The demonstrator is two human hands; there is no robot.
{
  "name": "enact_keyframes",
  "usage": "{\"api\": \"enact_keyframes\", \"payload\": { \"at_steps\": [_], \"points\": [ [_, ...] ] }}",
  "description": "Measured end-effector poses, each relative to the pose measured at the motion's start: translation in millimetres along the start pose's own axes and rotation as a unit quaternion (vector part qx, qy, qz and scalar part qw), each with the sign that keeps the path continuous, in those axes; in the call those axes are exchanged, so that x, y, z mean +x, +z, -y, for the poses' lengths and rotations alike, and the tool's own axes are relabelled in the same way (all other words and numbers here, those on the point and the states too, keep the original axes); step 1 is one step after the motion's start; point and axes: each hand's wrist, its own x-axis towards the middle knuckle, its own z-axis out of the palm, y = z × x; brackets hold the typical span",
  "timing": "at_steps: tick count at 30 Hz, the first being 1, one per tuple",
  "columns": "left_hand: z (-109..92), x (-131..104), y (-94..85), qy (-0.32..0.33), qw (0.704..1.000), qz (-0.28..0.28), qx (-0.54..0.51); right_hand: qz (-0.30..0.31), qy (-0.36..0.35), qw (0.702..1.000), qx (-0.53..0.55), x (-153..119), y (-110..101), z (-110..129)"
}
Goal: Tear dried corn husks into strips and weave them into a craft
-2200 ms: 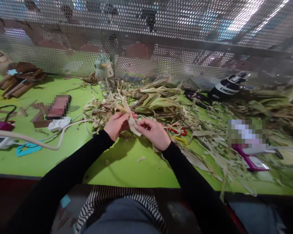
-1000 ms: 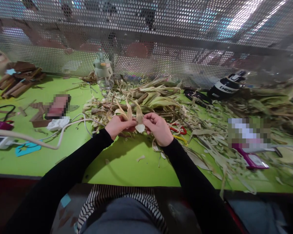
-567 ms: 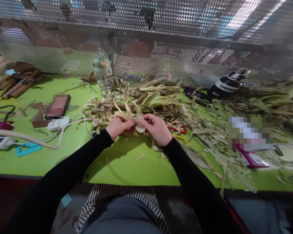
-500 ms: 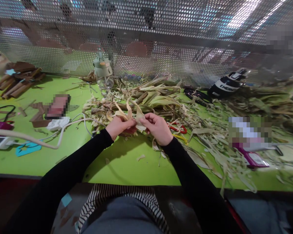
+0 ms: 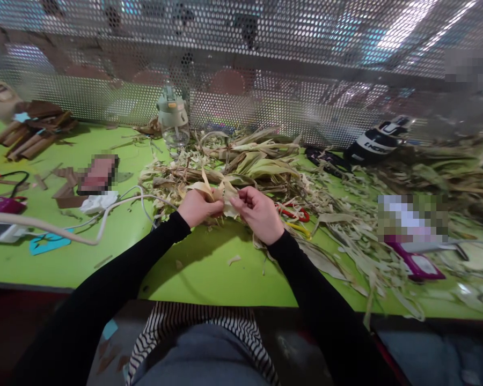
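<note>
Pale, dry corn husk is pinched between my two hands over the near edge of a husk heap. My left hand grips it from the left, fingers closed and pieces sticking up above the thumb. From the right, my right hand pinches the husk's other side between thumb and fingers. Behind them lies a bundle of dried and greenish husks. Red scissors handles and a yellow strip lie just right of my right hand, partly under scraps.
A clear bottle and a black bottle stand before a perforated metal screen. To the left are a phone, a white cable and brown rolls. Purple-and-white devices sit at either side. Husk strips spread rightward.
Both hands stay close together on the husk. The upright husk pieces have shifted and folded lower, and my right fingers have turned slightly. The view has moved a little.
</note>
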Motion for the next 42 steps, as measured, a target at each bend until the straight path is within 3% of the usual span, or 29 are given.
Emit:
{"api": "enact_keyframes", "payload": {
  "at_steps": [4, 10, 13, 15, 18, 20, 22, 23, 25, 27, 28, 31, 33, 35, 39, 42],
  "points": [
    [-2, 0, -2.0, 0.035, 0.996, -0.051, 0.066, -0.038, -0.042, 0.997, -0.051, -3, 1, 3],
    [-15, -3, -5.9, 0.072, 0.978, -0.115, 0.156, -0.044, -0.041, 0.998, -0.018, -7, 0, 12],
    [-16, 0, -12.8, 0.066, 0.978, -0.146, 0.137, -0.089, -0.042, 0.995, 0.032, -11, -5, 24],
    [-15, 2, -15.7, 0.06, 0.986, -0.136, 0.079, -0.129, -0.047, 0.985, 0.105, -11, -17, 31],
    [-16, 6, -18.0, 0.048, 0.994, -0.094, -0.022, -0.168, -0.082, 0.943, 0.277, -8, -50, 38],
    [-18, 7, -20.1, 0.024, 0.992, -0.094, -0.086, -0.19, -0.131, 0.887, 0.4, -4, -77, 40],
    [-21, 6, -21.5, 0.002, 0.986, -0.111, -0.128, -0.219, -0.168, 0.843, 0.461, -3, -94, 39],
    [-22, 4, -21.0, -0.007, 0.985, -0.103, -0.137, -0.221, -0.163, 0.84, 0.468, -3, -97, 37],
    [-27, -1, -16.1, -0.028, 0.99, -0.025, -0.139, -0.196, -0.105, 0.872, 0.436, -3, -87, 33],
    [-31, -8, -7.2, -0.058, 0.985, 0.069, -0.148, -0.136, -0.017, 0.922, 0.362, -4, -63, 26],
    [-32, -11, -2.4, -0.068, 0.981, 0.087, -0.163, -0.097, 0.026, 0.944, 0.315, -5, -50, 22],
    [-32, -18, 8.0, -0.077, 0.974, 0.076, -0.201, -0.033, 0.08, 0.969, 0.232, -7, -18, 14],
    [-29, -19, 9.8, -0.081, 0.975, 0.068, -0.194, -0.019, 0.083, 0.975, 0.207, -9, -9, 11],
    [-27, -17, 8.5, -0.074, 0.981, 0.06, -0.172, 0.017, 0.085, 0.98, 0.181, -11, -8, 10],
    [-25, -14, 2.0, -0.027, 0.989, 0.017, -0.146, 0.147, 0.106, 0.972, 0.152, -15, -11, 9],
    [-25, -13, -2.5, -0.033, 0.989, 0.021, -0.143, 0.184, 0.135, 0.954, 0.195, -16, -13, 5]
  ]
}}
